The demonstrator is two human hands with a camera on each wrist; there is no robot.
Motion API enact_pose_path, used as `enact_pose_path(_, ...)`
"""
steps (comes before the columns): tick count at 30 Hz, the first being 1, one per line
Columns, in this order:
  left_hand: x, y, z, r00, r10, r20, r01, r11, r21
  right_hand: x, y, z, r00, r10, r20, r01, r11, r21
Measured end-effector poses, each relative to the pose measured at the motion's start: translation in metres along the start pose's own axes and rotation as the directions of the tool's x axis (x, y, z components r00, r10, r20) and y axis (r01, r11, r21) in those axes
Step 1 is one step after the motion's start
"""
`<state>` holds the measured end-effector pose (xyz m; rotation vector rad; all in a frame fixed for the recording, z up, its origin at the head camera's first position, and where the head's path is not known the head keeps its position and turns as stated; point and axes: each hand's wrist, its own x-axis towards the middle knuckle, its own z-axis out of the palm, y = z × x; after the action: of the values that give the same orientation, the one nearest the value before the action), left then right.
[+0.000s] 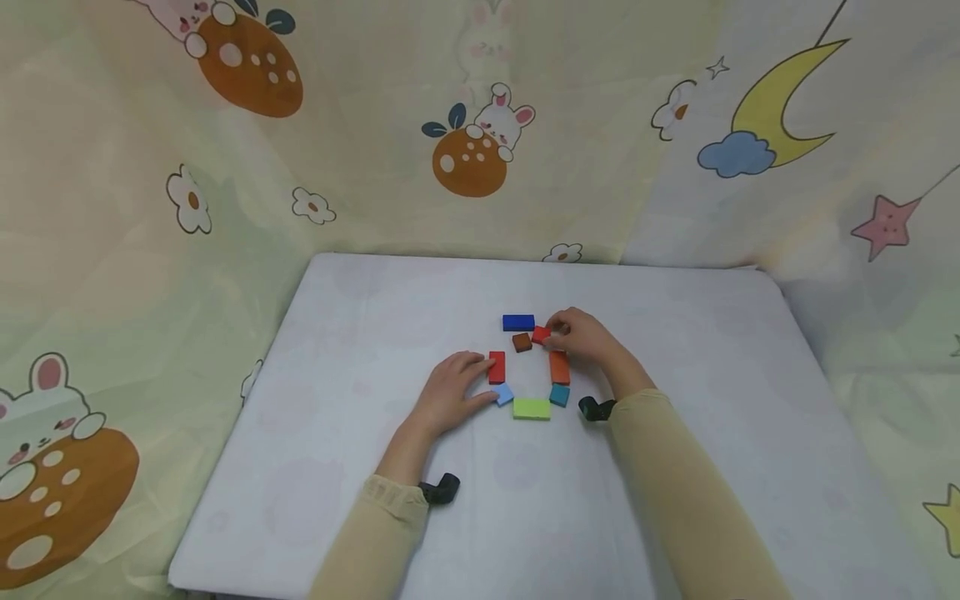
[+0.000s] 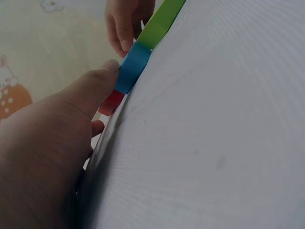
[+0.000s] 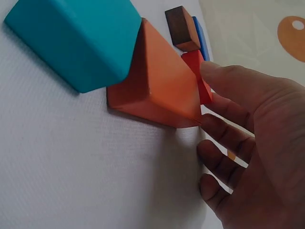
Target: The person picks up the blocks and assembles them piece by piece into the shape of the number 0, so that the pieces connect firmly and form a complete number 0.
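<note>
My right hand (image 1: 588,337) pinches a small red block (image 1: 541,335) between thumb and index finger, its other fingers loosely bent in the right wrist view. That block sits beside a brown block (image 1: 522,342) and close to a dark blue block (image 1: 518,322). Just nearer stands an orange block (image 3: 167,86), end to end with a teal block (image 3: 81,43). My left hand (image 1: 450,392) lies at the left side, fingertips at a long red block (image 1: 497,367) and thumb at a light blue block (image 2: 133,67). A lime green block (image 1: 531,408) closes the near side of this rough ring.
The blocks lie on a table with a white cloth (image 1: 315,483). Behind it hangs a curtain (image 1: 375,125) printed with rabbits, flowers and a moon. A black strap (image 1: 441,489) is at the left wrist and another black strap (image 1: 596,408) at the right.
</note>
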<state>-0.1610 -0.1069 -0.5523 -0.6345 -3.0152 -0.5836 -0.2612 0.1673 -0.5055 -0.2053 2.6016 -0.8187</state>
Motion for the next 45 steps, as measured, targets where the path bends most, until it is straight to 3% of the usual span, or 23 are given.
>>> enact_pose_path(8, 0.001, 0.001, -0.002, 1.0, 0.005, 0.016, -0.005, 1.0, 0.004, 0.007, 0.003, 0.003, 1.0, 0.004, -0.009, -0.004, 0.999, -0.033)
enact_pose_path(19, 0.002, 0.0, -0.002, 1.0, -0.002, 0.023, 0.001, 1.0, 0.014, -0.008, 0.009, -0.015, 0.999, -0.047, -0.011, 0.046, 0.994, -0.1)
enact_pose_path(26, 0.001, -0.001, -0.004, 1.0, -0.002, 0.031, 0.001, 1.0, 0.005, -0.011, 0.019, -0.018, 0.997, -0.066, 0.043, 0.069, 0.995, -0.066)
enact_pose_path(45, 0.002, -0.003, 0.001, 1.0, -0.007, 0.025, 0.006, 1.0, 0.007, -0.007, 0.028, -0.014, 0.995, -0.084, 0.06, 0.084, 0.996, -0.007)
